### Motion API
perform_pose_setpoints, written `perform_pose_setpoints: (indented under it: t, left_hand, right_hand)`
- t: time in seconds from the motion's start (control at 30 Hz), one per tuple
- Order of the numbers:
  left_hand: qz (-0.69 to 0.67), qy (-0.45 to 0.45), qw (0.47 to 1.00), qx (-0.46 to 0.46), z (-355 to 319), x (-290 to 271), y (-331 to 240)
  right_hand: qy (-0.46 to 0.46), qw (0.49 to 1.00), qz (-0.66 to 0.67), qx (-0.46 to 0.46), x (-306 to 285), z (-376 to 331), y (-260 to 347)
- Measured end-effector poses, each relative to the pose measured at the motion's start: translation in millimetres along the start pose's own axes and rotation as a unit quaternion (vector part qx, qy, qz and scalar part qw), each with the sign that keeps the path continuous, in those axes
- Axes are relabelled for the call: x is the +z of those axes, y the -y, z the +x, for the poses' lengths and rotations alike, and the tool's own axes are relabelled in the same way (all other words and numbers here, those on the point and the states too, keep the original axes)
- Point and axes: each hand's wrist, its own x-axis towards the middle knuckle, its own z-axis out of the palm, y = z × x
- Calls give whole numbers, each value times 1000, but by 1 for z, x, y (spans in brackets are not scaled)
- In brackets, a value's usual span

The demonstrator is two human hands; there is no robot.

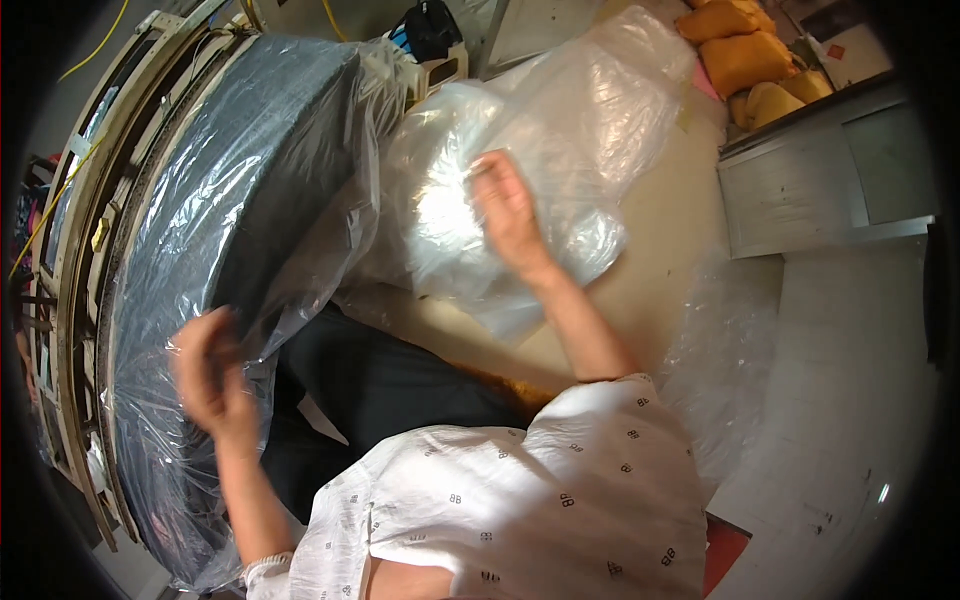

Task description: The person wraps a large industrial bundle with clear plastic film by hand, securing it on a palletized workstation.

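Note:
A large dark grey cushion (262,170) wrapped in clear plastic film stands on edge at the left. My left hand (208,372) pinches the loose film at its lower corner. My right hand (508,212) reaches forward and grips a crumpled sheet of clear plastic (580,130) that billows out beyond the cushion's right side. The film (330,245) stretches between cushion and sheet.
Curved wooden frames (85,250) lean at the far left. Orange-yellow cushions (745,55) lie at the top right beside a grey cabinet (830,180). Bubble wrap (725,360) lies on the pale floor at right. A black fabric piece (390,385) sits below the cushion.

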Motion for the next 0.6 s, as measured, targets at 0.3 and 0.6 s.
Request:
perform_pose_setpoints:
  t: [0.3,0.6]
  left_hand:
    - [-264,245,884,-296,-1,64,-53]
    - [-41,38,993,-107,-12,-59,7]
  right_hand:
    - [191,900,-290,-265,55,-5,71]
    - [96,915,-375,-115,-7,29,91]
